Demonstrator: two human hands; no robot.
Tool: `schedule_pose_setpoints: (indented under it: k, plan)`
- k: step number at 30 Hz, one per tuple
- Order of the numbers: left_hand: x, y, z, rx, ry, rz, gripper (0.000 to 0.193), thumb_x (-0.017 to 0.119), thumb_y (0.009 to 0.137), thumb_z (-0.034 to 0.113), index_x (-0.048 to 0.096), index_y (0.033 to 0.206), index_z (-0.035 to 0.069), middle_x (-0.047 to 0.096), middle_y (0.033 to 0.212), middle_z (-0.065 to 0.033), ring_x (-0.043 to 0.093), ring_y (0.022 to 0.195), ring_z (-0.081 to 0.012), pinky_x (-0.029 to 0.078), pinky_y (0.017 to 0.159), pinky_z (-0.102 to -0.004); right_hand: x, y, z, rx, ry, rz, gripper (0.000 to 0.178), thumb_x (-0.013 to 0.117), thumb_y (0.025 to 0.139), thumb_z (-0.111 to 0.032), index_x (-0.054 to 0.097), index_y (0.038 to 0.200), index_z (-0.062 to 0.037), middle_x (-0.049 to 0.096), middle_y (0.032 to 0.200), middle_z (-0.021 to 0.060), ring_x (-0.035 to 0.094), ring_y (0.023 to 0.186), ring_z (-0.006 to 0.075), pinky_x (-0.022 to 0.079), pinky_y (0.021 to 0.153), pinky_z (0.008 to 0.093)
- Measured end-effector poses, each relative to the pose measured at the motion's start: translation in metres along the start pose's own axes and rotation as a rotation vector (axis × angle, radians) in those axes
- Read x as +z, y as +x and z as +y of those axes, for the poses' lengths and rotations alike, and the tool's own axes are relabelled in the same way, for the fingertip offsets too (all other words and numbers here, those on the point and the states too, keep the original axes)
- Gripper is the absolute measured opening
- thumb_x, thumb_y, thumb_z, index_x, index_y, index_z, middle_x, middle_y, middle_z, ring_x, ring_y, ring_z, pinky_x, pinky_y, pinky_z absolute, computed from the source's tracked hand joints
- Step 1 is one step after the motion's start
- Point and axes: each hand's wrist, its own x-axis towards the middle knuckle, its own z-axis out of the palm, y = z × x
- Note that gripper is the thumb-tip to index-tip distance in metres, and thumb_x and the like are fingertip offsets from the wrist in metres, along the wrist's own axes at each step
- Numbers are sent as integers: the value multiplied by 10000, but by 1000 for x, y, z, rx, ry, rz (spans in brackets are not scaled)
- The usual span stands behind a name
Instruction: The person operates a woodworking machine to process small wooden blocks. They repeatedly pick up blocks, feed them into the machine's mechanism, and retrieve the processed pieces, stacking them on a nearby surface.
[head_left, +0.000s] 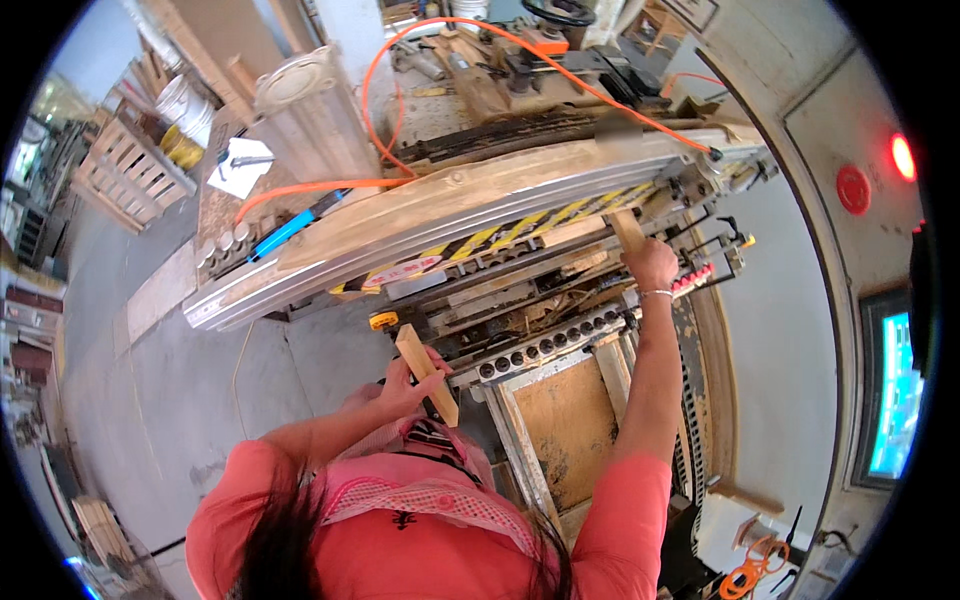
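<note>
A short wooden block (414, 352) is held in the left hand (402, 390), pinched between thumb and fingers, tilted, close to the wearer's front and near the left end of the machine (468, 325). A second wooden block (626, 230) is gripped by the right hand (655, 265), fingers closed around its near end, well apart from the first, over the machine's right part; whether it is rested on anything cannot be told. A thin bracelet (657, 292) is worn on the right wrist. The far side is crossed by a long wooden beam (450, 190), with a black-and-yellow striped strip (520, 232) fixed below it. A row of dark round knobs (545, 346) is carried along the near rail, and a yellow round fitting (383, 320) is seen near its left end. Below the rail a brown panel (570, 425) is framed by pale bars. An orange hose (300, 188) is looped over the far side (blue-handled tool (290, 232) laid just beside it, on the left). At the right edge a lit screen (895, 395) is mounted, with a red button (853, 190) and a glowing red light (903, 157) placed above. At far left, a slatted wooden pallet (130, 168) is leaned near a white bucket (185, 105). Red sleeves and a pink checked apron (440, 495) are worn.
</note>
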Motion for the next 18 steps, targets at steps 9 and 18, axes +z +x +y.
schedule_pose_setpoints:
  k: [9, 18]
  plan:
    - [-1, -2, -1, 14, -14, -8, 337, 618, 838, 88, 462, 1125, 4, 612, 952, -82, 603, 900, -148, 497, 794, -309, -8, -3, -6, 20, -50, -3, 455, 755, 589, -431, 694, 848, -62, 671, 871, 162, 653, 838, 316, 534, 728, 401]
    - [-68, -31, 23, -221, -535, 297, 408, 466, 942, 256, 389, 1258, 10, 568, 1132, -150, 591, 973, -258, 486, 864, -389, -1, 0, -4, -90, -65, 43, 515, 745, 600, -484, 685, 815, -20, 653, 819, 204, 641, 806, 361, 518, 696, 445]
